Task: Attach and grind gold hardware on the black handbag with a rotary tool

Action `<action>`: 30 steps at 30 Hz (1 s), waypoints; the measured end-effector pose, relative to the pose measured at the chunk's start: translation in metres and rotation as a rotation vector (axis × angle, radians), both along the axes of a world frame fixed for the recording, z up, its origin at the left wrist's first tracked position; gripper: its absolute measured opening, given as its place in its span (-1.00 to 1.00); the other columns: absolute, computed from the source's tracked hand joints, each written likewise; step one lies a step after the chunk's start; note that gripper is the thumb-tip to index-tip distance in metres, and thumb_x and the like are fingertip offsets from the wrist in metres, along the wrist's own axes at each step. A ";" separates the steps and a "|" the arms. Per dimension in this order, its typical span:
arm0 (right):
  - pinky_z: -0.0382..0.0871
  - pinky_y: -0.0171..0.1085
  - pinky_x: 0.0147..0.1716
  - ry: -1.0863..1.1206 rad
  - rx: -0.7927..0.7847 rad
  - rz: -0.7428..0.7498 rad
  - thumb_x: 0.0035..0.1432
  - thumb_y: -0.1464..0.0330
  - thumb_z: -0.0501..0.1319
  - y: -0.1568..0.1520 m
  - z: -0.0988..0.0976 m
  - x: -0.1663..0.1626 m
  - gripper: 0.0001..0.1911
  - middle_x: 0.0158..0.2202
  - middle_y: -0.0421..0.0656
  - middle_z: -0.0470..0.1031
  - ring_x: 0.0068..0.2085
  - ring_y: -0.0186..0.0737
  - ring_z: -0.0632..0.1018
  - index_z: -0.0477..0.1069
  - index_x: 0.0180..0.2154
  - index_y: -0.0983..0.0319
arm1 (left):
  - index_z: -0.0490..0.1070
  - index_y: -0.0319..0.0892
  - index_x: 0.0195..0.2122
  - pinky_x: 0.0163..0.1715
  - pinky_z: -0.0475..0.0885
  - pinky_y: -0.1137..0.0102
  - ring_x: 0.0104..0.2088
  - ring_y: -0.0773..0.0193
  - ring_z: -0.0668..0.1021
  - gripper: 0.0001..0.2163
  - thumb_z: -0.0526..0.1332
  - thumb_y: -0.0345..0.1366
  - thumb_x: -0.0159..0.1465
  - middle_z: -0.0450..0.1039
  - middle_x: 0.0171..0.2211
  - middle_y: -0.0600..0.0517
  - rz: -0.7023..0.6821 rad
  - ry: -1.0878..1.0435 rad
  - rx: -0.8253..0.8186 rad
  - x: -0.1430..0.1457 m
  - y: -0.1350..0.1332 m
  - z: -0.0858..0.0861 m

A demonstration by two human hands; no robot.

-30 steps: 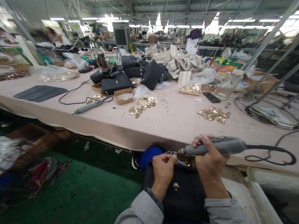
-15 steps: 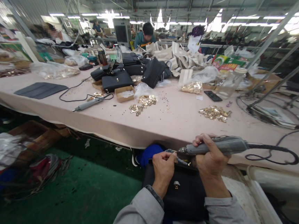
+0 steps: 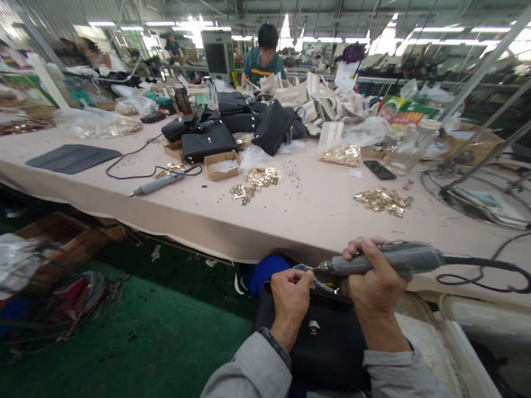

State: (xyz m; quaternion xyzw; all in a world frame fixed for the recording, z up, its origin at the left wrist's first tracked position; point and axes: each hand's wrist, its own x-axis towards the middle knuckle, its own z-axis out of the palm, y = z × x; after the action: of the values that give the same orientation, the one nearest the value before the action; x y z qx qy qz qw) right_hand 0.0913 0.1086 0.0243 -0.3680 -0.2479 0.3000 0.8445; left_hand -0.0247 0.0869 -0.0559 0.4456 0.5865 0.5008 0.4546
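In my lap lies a black handbag with a small metal clasp on its front. My right hand is wrapped round a grey electric screwdriver, held level with its bit pointing left. The bit's tip reaches the fingertips of my left hand, just above the bag's top edge. Those fingers are pinched together; whatever small piece sits between them is too hidden to name. Part of the bag's opening shows between my two hands.
On the pink-covered table lie gold metal fittings, a phone, a second screwdriver, a small cardboard box and several black bags. A wire rack stands at right. Across the table is a co-worker.
The co-worker across the table has raised their head and upper body. My hands, the screwdriver and the handbag have hardly moved.
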 end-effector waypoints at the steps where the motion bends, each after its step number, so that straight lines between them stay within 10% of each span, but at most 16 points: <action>1: 0.36 -0.32 -0.56 0.002 0.002 0.000 -0.03 0.45 0.45 0.000 0.000 0.000 -0.73 -0.49 -0.30 0.39 -0.48 -0.30 0.48 0.37 -0.37 0.22 | 0.60 -0.19 -0.61 -0.50 0.26 0.41 -0.56 0.28 0.49 -0.75 0.32 -0.24 0.18 0.57 -0.62 0.01 -0.001 0.000 0.000 0.000 0.000 0.000; 30: 0.39 -0.27 -0.57 -0.165 0.023 -0.007 0.01 0.46 0.48 0.001 0.005 -0.012 -0.76 -0.48 -0.27 0.44 -0.55 -0.29 0.49 0.41 -0.38 0.25 | 0.68 -0.27 -0.42 -0.46 0.39 0.40 -0.48 0.18 0.61 -0.88 0.34 -0.36 0.10 0.66 -0.49 -0.07 -0.089 -0.042 0.005 0.000 -0.003 0.004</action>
State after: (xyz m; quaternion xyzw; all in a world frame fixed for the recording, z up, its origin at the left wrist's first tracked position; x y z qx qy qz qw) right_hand 0.0796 0.1099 0.0291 -0.3826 -0.3189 0.2630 0.8263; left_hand -0.0249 0.0843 -0.0523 0.4616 0.5554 0.4908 0.4875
